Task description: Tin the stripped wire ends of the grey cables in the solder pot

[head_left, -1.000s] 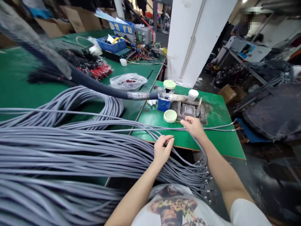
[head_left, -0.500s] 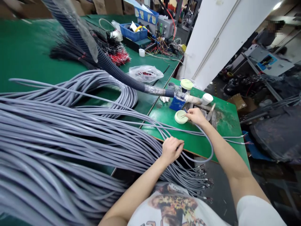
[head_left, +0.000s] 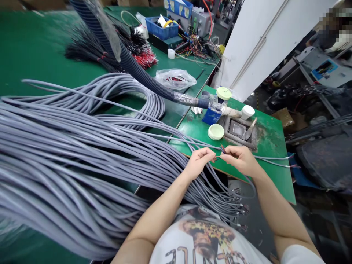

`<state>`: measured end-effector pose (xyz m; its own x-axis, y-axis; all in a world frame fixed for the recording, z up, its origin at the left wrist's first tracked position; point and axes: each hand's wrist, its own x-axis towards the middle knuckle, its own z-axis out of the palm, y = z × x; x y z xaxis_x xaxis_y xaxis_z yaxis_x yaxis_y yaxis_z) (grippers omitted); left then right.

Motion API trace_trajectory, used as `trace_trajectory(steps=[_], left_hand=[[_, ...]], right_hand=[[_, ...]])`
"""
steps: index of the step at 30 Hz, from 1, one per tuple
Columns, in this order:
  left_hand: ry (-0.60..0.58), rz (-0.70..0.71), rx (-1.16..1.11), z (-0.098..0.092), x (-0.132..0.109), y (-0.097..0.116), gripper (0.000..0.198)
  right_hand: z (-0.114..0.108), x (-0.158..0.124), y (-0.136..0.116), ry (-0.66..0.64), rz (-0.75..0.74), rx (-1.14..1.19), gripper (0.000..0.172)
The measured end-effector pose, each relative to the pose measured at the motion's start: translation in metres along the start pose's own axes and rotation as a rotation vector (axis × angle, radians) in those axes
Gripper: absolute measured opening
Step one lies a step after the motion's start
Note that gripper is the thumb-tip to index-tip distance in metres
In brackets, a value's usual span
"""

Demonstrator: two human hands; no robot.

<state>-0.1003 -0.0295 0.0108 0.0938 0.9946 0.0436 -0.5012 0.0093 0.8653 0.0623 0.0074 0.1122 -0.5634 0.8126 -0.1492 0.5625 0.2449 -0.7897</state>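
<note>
My right hand [head_left: 238, 160] is closed round the end of a grey cable [head_left: 250, 187], whose thin coloured wires [head_left: 222, 149] fan out at the fingertips. Close beside it, my left hand [head_left: 202, 160] pinches one or more of those thin wires between thumb and fingers; the exact number is hidden. Both hands are over the front edge of the green table [head_left: 271, 176]. Beyond them stands a pale green round dish [head_left: 216, 132]. To its right is a dirty metal pot [head_left: 237, 129] in a square frame, with a scraper-like blade [head_left: 250, 130] resting on it.
A large bundle of grey cables [head_left: 90, 154] covers the left side, its stripped ends [head_left: 239, 207] hanging near my body. A corrugated hose [head_left: 143, 79] arches over to a blue box [head_left: 211, 115]. A white cup [head_left: 248, 112] and a lidded container [head_left: 223, 94] stand behind the pot.
My right hand has drawn the cable end back from the pale green dish towards me. My left hand has risen slightly to meet it and now pinches the wires.
</note>
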Motion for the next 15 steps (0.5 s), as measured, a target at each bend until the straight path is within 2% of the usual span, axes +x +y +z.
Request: trace_trajectory(steps=[3,6,8,15], left_hand=[[-0.052,-0.006,0.014,-0.001,-0.001,0.008,0.027],[-0.096,0.006,0.034,-0.001,0.000,0.016,0.029],[-0.113,0.010,0.045,0.000,0.002,0.017,0.032],[-0.071,-0.006,0.001,0.005,-0.001,-0.002,0.039]], right_hand=[[0.005,-0.006,0.002,-0.050,0.041,0.032,0.030],[0.013,-0.011,0.007,-0.123,0.118,0.178,0.026],[0.019,-0.013,0.012,-0.124,0.151,0.272,0.024],[0.022,-0.014,0.021,0.141,0.146,0.272,0.024]])
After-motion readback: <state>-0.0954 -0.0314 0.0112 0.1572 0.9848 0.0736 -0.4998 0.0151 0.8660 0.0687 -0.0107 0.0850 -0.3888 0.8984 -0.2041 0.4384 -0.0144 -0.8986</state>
